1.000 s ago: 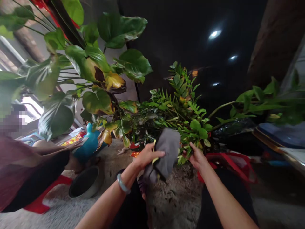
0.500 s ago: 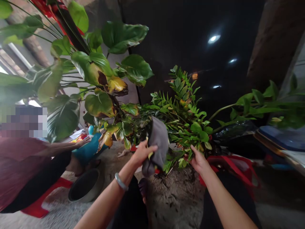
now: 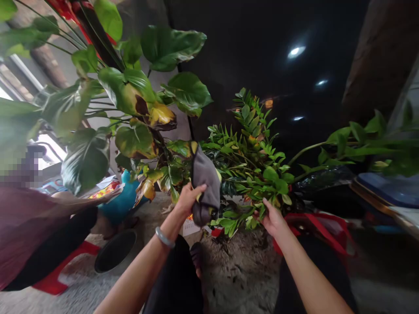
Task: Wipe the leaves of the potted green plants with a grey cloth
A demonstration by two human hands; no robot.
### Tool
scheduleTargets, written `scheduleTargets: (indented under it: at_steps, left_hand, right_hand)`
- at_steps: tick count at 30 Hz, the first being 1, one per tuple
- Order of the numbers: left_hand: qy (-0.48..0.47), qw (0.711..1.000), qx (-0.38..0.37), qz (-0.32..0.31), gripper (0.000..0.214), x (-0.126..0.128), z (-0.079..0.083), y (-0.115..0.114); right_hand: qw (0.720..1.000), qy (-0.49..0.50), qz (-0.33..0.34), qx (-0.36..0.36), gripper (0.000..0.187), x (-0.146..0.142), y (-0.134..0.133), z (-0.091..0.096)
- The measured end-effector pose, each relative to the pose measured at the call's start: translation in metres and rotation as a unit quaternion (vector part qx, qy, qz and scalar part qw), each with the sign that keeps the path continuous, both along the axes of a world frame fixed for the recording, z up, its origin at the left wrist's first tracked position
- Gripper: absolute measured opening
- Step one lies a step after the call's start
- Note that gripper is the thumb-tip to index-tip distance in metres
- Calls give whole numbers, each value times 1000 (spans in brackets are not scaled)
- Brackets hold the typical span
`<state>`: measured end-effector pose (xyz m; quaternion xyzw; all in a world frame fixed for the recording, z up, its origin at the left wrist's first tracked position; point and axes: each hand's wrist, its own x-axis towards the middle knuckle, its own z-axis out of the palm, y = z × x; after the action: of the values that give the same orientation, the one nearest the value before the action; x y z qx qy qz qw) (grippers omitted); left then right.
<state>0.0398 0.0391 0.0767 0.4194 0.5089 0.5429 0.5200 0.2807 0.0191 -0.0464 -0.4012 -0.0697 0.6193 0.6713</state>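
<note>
My left hand [image 3: 189, 200] is closed on a grey cloth [image 3: 207, 179] with yellow-green edging, which hangs and folds in front of a leafy plant. A bracelet circles the left wrist. To the right, my right hand [image 3: 271, 216] grips a low stem [image 3: 261, 213] of the bushy green plant [image 3: 248, 161], its fingers partly hidden among the leaves. The plant's small pointed leaves spread between and above both hands. Just left of the cloth hang the yellowed, brown-edged leaves of a larger broad-leaved plant [image 3: 134, 139].
A person in a dark red top [image 3: 29, 231] sits at the left on a red stool [image 3: 62, 274]. A dark basin [image 3: 116, 253] stands on the floor beside them. At the right are a red bag [image 3: 330, 226] and a table edge [image 3: 406, 213]. A dark glossy panel [image 3: 255, 52] rises behind.
My left hand has moved slightly left and up with the cloth, drawing it away from the bushy plant. My right hand has stayed nearly still at the stem.
</note>
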Motion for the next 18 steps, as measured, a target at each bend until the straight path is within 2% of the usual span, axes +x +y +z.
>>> scheduleTargets:
  at_steps: [3, 5, 6, 8, 10, 12, 14, 15, 16, 18]
  left_hand:
    - [58, 983, -81, -156, 36, 0, -16, -32]
    - [70, 961, -99, -250, 35, -2, -12, -48]
    - [70, 956, -89, -271, 33, -1, -7, -52]
    - [49, 964, -43, -258, 34, 3, 8, -48]
    - [-5, 980, 7, -197, 39, 14, 21, -34]
    - [-73, 988, 33, -128, 44, 30, 25, -18]
    - [-122, 988, 22, -87, 45, 48, 19, -8]
    - [-131, 987, 2, -89, 45, 56, 12, -7]
    - [-129, 985, -26, -109, 45, 62, 4, -9]
    - [-96, 972, -88, -197, 45, 66, -13, -18]
  right_hand:
    - [1000, 2, 1, -25, 14, 2, -3, 3]
    - [1000, 2, 5, -30, 15, 4, -4, 5]
    - [1000, 2, 7, -30, 14, 5, -5, 6]
    - [1000, -1, 7, -29, 11, 6, -6, 8]
    - [999, -7, 5, -36, 9, 5, -5, 10]
    - [999, -14, 3, -46, 9, 3, -4, 10]
    - [999, -22, 8, -49, 9, 1, -3, 9]
    - [999, -25, 10, -46, 9, 0, -3, 8]
    - [999, -28, 12, -43, 8, 0, -2, 6]
    - [999, -33, 16, -35, 6, 0, -1, 2]
